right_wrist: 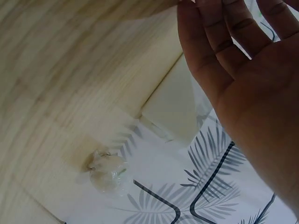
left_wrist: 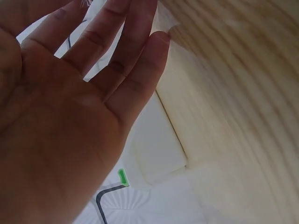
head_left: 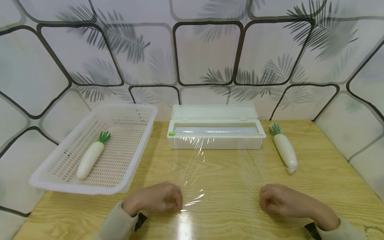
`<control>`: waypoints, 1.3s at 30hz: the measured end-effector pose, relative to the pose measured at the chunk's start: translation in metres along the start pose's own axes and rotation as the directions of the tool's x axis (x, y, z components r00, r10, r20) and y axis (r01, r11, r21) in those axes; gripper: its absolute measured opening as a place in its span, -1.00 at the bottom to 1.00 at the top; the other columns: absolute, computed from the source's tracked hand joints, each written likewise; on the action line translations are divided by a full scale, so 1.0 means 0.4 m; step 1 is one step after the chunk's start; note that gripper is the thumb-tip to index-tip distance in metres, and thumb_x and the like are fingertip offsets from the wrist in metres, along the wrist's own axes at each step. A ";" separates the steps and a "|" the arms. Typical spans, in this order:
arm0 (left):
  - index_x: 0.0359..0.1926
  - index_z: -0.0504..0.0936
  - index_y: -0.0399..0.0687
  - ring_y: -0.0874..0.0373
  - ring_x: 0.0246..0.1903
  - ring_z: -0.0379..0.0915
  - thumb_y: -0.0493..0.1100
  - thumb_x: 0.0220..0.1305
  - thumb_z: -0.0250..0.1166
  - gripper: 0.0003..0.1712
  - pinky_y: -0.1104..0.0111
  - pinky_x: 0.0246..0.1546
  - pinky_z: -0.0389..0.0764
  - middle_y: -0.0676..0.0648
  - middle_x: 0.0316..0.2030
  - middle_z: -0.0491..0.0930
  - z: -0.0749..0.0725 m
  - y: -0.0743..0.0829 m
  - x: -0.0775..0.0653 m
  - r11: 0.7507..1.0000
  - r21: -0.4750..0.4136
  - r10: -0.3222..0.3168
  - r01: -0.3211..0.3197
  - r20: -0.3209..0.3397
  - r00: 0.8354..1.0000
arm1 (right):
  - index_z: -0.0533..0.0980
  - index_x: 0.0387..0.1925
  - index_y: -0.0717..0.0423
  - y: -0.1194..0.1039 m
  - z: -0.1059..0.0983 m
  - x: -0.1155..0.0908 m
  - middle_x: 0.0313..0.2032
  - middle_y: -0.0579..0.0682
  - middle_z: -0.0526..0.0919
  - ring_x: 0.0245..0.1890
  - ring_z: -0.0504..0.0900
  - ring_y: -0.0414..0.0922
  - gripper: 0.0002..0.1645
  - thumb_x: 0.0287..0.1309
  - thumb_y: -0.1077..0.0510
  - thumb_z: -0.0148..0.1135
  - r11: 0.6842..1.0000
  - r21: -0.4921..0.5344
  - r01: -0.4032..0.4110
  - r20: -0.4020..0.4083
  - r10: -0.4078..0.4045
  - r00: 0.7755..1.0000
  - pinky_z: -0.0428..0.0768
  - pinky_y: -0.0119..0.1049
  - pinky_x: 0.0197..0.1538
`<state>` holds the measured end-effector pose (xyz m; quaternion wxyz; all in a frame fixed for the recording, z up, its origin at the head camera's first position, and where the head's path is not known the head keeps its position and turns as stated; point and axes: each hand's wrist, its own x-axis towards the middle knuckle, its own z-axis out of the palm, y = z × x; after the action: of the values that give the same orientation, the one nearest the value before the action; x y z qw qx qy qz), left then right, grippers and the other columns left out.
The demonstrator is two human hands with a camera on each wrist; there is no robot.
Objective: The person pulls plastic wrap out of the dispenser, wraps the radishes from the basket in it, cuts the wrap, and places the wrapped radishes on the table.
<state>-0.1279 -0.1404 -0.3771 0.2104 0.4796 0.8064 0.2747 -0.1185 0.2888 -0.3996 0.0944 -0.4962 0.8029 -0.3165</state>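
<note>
A sheet of clear plastic wrap (head_left: 216,176) stretches from a white dispenser box (head_left: 216,143) toward me over the table. At its near left corner my left hand (head_left: 162,196) pinches the film; my right hand (head_left: 285,201) pinches the near right corner. Inside the box, whose lid stands raised, the film roll (head_left: 216,130) shows. To the right lies a white radish in film (head_left: 285,151), green top away from me. In both wrist views the pinching fingertips are partly cut off at the top edge.
At the left stands a white plastic basket (head_left: 135,160), holding a bare white radish (head_left: 90,160) with a green top. A green slider (head_left: 171,133) sits at the box's left end. Patterned cloth (head_left: 207,53) rises behind the wooden table (head_left: 324,160).
</note>
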 end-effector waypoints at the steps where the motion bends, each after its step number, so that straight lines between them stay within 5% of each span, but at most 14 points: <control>1: -0.32 0.77 -0.08 0.33 -0.22 0.58 -0.45 0.21 0.35 -0.80 0.48 -0.04 0.57 0.17 -0.28 0.67 0.002 -0.001 0.000 1.000 0.009 0.001 -0.001 -0.004 1.000 | 0.57 -0.40 -0.13 0.001 0.002 -0.002 -0.35 -0.34 0.50 -0.33 0.40 -0.45 -0.65 0.10 0.43 0.38 1.000 -0.007 -0.005 0.003 0.005 1.000 0.48 -0.45 -0.36; 12: -0.28 0.79 -0.09 0.47 -0.25 0.48 -0.31 0.29 0.38 -0.92 0.52 -0.10 0.57 0.20 -0.29 0.62 0.013 -0.005 -0.009 0.999 0.008 -0.031 0.031 0.015 0.999 | 0.65 -0.37 -0.16 0.008 0.007 -0.026 -0.28 -0.36 0.55 -0.30 0.47 -0.40 -0.80 0.19 0.26 0.41 0.992 -0.112 -0.054 0.007 0.055 0.998 0.51 -0.36 -0.36; 22: -0.24 0.79 -0.10 0.51 -0.29 0.44 -0.33 0.29 0.37 -0.90 0.58 -0.17 0.55 0.21 -0.31 0.59 0.015 0.005 -0.013 0.999 0.010 -0.034 0.034 0.029 0.999 | 0.69 -0.21 -0.37 0.146 0.074 -0.109 -0.22 -0.45 0.58 -0.30 0.53 -0.44 -0.82 0.32 0.09 0.35 0.994 0.001 -0.110 0.036 0.110 0.993 0.54 -0.42 -0.33; 30: -0.22 0.79 -0.10 0.52 -0.33 0.42 -0.31 0.31 0.36 -0.90 0.60 -0.25 0.55 0.22 -0.32 0.59 0.019 0.016 -0.006 0.996 0.015 -0.083 0.083 0.046 0.995 | 0.72 -0.24 -0.09 0.003 0.023 -0.049 -0.28 -0.34 0.55 -0.32 0.45 -0.45 -0.92 0.27 0.17 0.38 0.992 -0.049 -0.118 0.047 0.121 0.992 0.54 -0.40 -0.38; 39: -0.23 0.78 -0.05 0.50 -0.30 0.45 -0.23 0.34 0.36 -0.92 0.57 -0.20 0.55 0.24 -0.30 0.62 0.010 0.036 -0.009 0.991 0.056 -0.118 0.118 0.012 0.993 | 0.67 -0.28 -0.12 -0.043 0.035 -0.035 -0.20 -0.25 0.50 -0.27 0.43 -0.40 -0.58 -0.17 0.36 0.60 0.949 -0.300 -0.098 -0.154 0.053 0.987 0.55 -0.43 -0.38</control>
<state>-0.1144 -0.1368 -0.3707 0.2192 0.4388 0.8390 0.2357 -0.0924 0.2899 -0.4026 -0.0299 -0.4496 0.8654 -0.2191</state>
